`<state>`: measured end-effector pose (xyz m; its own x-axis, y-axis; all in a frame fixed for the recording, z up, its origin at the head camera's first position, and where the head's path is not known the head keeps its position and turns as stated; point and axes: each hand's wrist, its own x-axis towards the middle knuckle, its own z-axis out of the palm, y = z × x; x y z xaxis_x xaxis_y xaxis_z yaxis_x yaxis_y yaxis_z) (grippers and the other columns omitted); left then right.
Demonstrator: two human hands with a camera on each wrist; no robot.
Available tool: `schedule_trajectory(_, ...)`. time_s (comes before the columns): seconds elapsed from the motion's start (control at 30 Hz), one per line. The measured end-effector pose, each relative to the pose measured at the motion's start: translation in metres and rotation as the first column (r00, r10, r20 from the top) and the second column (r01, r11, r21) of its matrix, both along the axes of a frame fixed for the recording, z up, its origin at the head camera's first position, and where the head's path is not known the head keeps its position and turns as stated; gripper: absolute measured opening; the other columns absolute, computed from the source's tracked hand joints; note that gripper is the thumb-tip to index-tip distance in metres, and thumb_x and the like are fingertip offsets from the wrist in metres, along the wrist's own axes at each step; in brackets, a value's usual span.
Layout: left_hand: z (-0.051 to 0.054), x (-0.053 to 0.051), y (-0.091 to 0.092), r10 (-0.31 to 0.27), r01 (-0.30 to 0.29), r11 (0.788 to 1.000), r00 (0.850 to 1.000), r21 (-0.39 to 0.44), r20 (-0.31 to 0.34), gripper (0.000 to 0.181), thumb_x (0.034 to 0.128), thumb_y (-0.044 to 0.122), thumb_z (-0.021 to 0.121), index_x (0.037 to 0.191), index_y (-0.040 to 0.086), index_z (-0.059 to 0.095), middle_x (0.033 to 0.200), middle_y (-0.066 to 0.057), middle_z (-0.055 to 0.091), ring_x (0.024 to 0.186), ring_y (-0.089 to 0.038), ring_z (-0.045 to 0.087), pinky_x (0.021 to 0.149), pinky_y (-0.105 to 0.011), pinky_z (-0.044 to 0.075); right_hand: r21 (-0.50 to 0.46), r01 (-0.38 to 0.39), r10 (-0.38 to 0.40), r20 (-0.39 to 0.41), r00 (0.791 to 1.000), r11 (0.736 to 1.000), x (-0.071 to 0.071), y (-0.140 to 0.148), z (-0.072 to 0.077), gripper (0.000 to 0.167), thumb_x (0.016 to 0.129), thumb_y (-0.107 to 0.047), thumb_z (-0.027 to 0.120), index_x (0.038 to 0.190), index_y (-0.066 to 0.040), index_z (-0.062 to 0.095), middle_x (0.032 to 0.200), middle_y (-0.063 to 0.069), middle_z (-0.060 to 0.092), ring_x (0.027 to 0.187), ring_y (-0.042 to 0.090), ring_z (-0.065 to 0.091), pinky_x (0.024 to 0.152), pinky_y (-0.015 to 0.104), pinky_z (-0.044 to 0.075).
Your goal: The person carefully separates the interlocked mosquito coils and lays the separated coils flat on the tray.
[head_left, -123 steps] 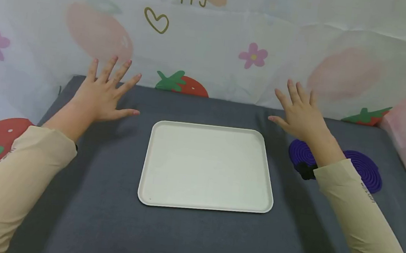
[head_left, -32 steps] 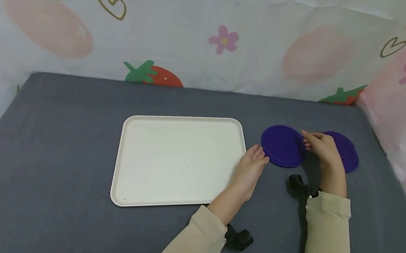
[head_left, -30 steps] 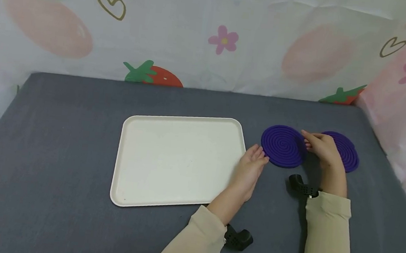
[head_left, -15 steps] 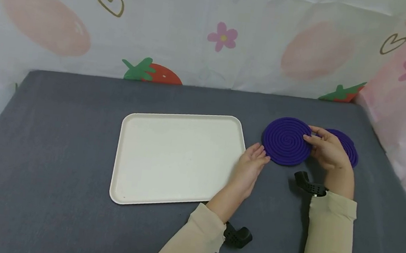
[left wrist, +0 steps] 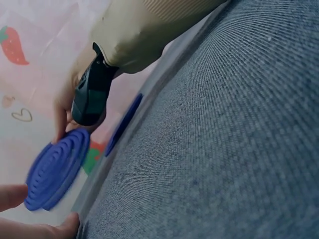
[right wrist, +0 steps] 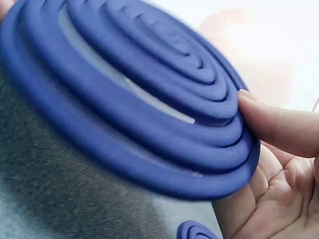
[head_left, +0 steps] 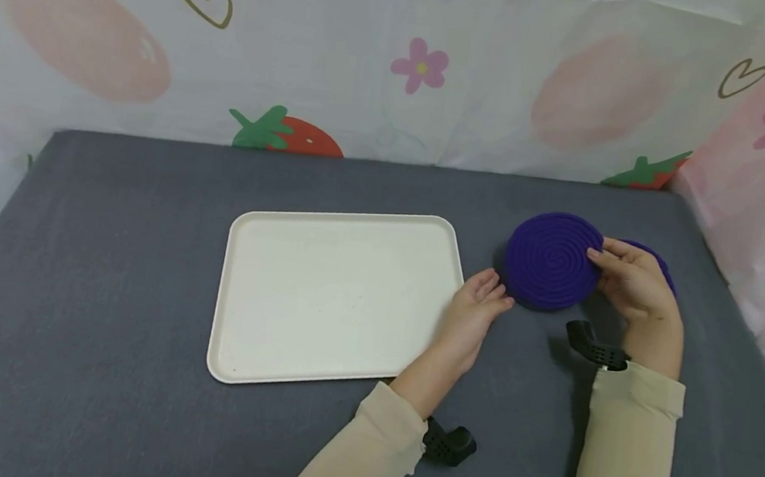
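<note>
A purple-blue round coaster (head_left: 553,260) with a spiral pattern is pinched at its right edge by my right hand (head_left: 639,289), thumb on its face. It is tilted up off the table, and the right wrist view shows gaps between its coils (right wrist: 149,99). At its lower left edge is my left hand (head_left: 465,317), palm turned up and fingers fairly straight; in the left wrist view, fingertips (left wrist: 12,195) come close to the coaster's rim. Whether they touch it, I cannot tell. Mostly hidden behind my right hand, a second purple coaster (left wrist: 123,124) lies on the table.
A cream rectangular tray (head_left: 342,289) lies on the dark grey table (head_left: 107,256), its right edge under or beside my left forearm. Black wrist devices (head_left: 450,444) sit at both cuffs. A printed white cloth (head_left: 480,109) hangs behind the table.
Both hands came from spread above the table to the coaster. Lately my right hand has gripped its right edge, lifted and tilted it, and shifted slightly right. My left hand has barely moved.
</note>
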<state>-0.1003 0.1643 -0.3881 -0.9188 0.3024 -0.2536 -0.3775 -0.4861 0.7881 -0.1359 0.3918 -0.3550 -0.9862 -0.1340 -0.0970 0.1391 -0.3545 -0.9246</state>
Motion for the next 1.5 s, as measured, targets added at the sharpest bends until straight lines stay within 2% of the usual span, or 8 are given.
schedule_trajectory(0.17, 0.000, 0.000, -0.001, -0.011, 0.011, 1.000, 1.000, 0.006, -0.006, 0.060, 0.0869, -0.008, 0.055, 0.141, -0.011, 0.028, 0.146, -0.024, 0.031, 0.134, -0.032, 0.033, 0.108, -0.034, 0.032, -0.061, -0.032, 0.028, -0.058, 0.998, 0.998, 0.000, -0.004, 0.003, 0.034, 0.096, 0.012, 0.036, 0.097, 0.003, 0.069, 0.084, 0.009, 0.070, 0.073, 0.017, 0.066, 0.062, 0.026, 0.055)
schedule_trajectory(0.33, -0.001, -0.001, -0.001, -0.027, 0.027, 0.999, 0.999, 0.016, -0.031, 0.054, 0.0880, -0.008, 0.055, 0.138, -0.010, 0.035, 0.140, -0.022, 0.041, 0.129, -0.028, 0.042, 0.105, -0.032, 0.037, -0.023, -0.094, 0.092, -0.100, 0.991, 0.995, -0.003, -0.014, 0.005, 0.034, 0.096, 0.013, 0.035, 0.100, 0.002, 0.068, 0.085, 0.008, 0.069, 0.074, 0.016, 0.065, 0.063, 0.025, 0.055)
schedule_trajectory(0.5, -0.003, -0.001, 0.000, -0.021, 0.021, 0.999, 1.000, 0.038, -0.006, 0.046, 0.0875, -0.006, 0.058, 0.132, -0.008, 0.045, 0.129, -0.017, 0.054, 0.119, -0.022, 0.052, 0.099, -0.028, 0.043, 0.000, -0.154, 0.153, -0.116, 0.981, 0.988, -0.006, -0.026, 0.006, 0.034, 0.097, 0.012, 0.035, 0.100, 0.001, 0.067, 0.084, 0.008, 0.067, 0.073, 0.016, 0.064, 0.062, 0.025, 0.055)
schedule_trajectory(0.7, -0.005, -0.002, -0.003, -0.043, 0.040, 0.992, 0.999, 0.124, 0.022, 0.043, 0.0904, -0.004, 0.056, 0.132, -0.007, 0.046, 0.130, -0.017, 0.053, 0.120, -0.024, 0.051, 0.102, -0.031, 0.041, 0.058, -0.200, 0.205, -0.121, 0.971, 0.978, -0.009, -0.040, 0.007, 0.031, 0.096, 0.011, 0.038, 0.099, 0.000, 0.067, 0.082, 0.006, 0.066, 0.071, 0.014, 0.064, 0.062, 0.025, 0.055)
schedule_trajectory(0.87, -0.007, -0.002, -0.007, -0.011, -0.009, 0.955, 0.998, 0.297, 0.065, 0.042, 0.0922, -0.008, 0.049, 0.134, -0.009, 0.042, 0.132, -0.020, 0.050, 0.122, -0.028, 0.049, 0.102, -0.035, 0.041, 0.083, -0.218, 0.228, -0.126, 0.966, 0.972, -0.011, -0.050, 0.006, 0.031, 0.096, 0.011, 0.040, 0.100, -0.003, 0.067, 0.084, 0.005, 0.067, 0.072, 0.014, 0.063, 0.062, 0.024, 0.054)
schedule_trajectory(1.0, -0.007, -0.002, -0.009, 0.027, -0.058, 0.927, 0.996, 0.371, 0.089, 0.041, 0.0923, -0.008, 0.048, 0.133, -0.009, 0.044, 0.130, -0.021, 0.052, 0.120, -0.029, 0.051, 0.099, -0.036, 0.044, 0.107, -0.229, 0.241, -0.118, 0.963, 0.967, -0.013, -0.058, 0.004, 0.032, 0.095, 0.011, 0.041, 0.104, -0.005, 0.068, 0.087, 0.005, 0.069, 0.074, 0.014, 0.065, 0.066, 0.024, 0.055)
schedule_trajectory(1.37, -0.004, -0.001, -0.008, 0.116, -0.168, 0.906, 0.981, 0.387, 0.154, 0.038, 0.0905, -0.007, 0.052, 0.128, -0.006, 0.048, 0.121, -0.014, 0.060, 0.111, -0.024, 0.058, 0.096, -0.036, 0.047, 0.119, -0.188, 0.198, -0.077, 0.977, 0.975, -0.015, -0.075, 0.003, 0.029, 0.091, 0.014, 0.048, 0.102, -0.004, 0.068, 0.088, 0.009, 0.069, 0.074, 0.018, 0.067, 0.066, 0.026, 0.056)
schedule_trajectory(1.5, 0.000, -0.002, -0.012, 0.115, -0.179, 0.906, 0.976, 0.384, 0.184, 0.040, 0.0898, -0.007, 0.053, 0.129, -0.004, 0.047, 0.123, -0.016, 0.058, 0.114, -0.026, 0.056, 0.097, -0.036, 0.046, 0.133, -0.173, 0.187, -0.096, 0.978, 0.976, -0.015, -0.081, 0.007, 0.028, 0.090, 0.015, 0.049, 0.099, -0.004, 0.068, 0.087, 0.009, 0.069, 0.075, 0.019, 0.067, 0.067, 0.026, 0.056)
